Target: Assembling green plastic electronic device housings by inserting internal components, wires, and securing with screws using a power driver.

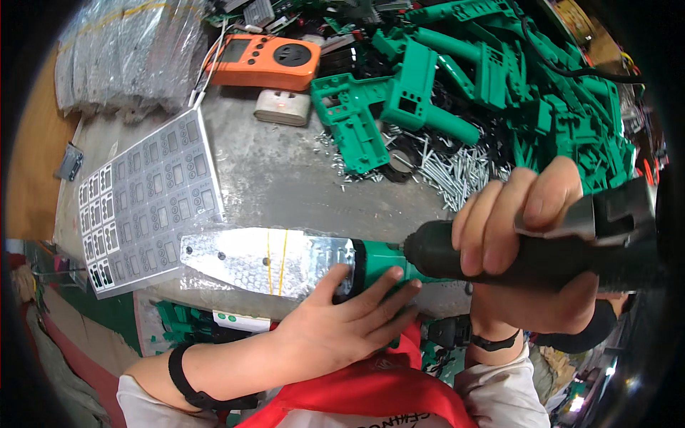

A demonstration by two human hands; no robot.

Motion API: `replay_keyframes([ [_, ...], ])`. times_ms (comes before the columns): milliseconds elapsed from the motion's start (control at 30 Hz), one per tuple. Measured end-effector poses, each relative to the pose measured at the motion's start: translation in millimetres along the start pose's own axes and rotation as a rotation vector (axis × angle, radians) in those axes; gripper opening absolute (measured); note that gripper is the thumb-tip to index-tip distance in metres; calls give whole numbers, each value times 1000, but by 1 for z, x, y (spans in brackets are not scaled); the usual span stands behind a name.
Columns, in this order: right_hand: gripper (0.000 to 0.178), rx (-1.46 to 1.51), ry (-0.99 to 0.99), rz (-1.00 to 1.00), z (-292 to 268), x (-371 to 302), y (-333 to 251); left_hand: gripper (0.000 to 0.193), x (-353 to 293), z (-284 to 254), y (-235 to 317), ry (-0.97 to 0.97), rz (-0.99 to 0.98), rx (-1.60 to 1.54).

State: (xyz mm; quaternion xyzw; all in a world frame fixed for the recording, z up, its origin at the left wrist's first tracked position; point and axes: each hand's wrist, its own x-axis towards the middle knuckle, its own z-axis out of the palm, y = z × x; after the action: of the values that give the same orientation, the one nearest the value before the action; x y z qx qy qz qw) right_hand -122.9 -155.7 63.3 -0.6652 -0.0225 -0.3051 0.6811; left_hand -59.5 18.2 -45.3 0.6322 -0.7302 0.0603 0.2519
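1. Grey, scuffed worktop ran across the middle of the view, cluttered along its far side.
2. Far left: stack of clear plastic packets, crossed by a yellow band.
3. Nearer, a printed label sheet lay aslant, some of its labels white and the others grey.
4. Bubble-wrapped end of the workpiece tapered leftward over the sheet's lower right edge; two thin yellow bands circled it.
5. Beyond it, an orange meter with a dark dial; a small pale block sat just on its near side.
6. Left hand: fingers spread, not closed round anything, thumb and fingertips resting on the workpiece near its black collar.
7. Green housing of that workpiece lay front and centre, just right of the collar.
8. Behind, green plastic shells were heaped toward the right, with loose silver screws spilled before them.
9. Right hand: fingers curled tightly round a dark driver, held nearly level, nose at the housing. Could not tell whether a screw was under its tip.
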Motion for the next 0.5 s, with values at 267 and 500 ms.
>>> replay_keyframes([
  [267, 60, 16, -46, -37, 3, 5, 19, 34, -5, 4, 2, 9, 16, -68],
  [500, 66, 26, 64, 108, -1, 16, 22, 40, 2, 10, -3, -30, -12, -26],
])
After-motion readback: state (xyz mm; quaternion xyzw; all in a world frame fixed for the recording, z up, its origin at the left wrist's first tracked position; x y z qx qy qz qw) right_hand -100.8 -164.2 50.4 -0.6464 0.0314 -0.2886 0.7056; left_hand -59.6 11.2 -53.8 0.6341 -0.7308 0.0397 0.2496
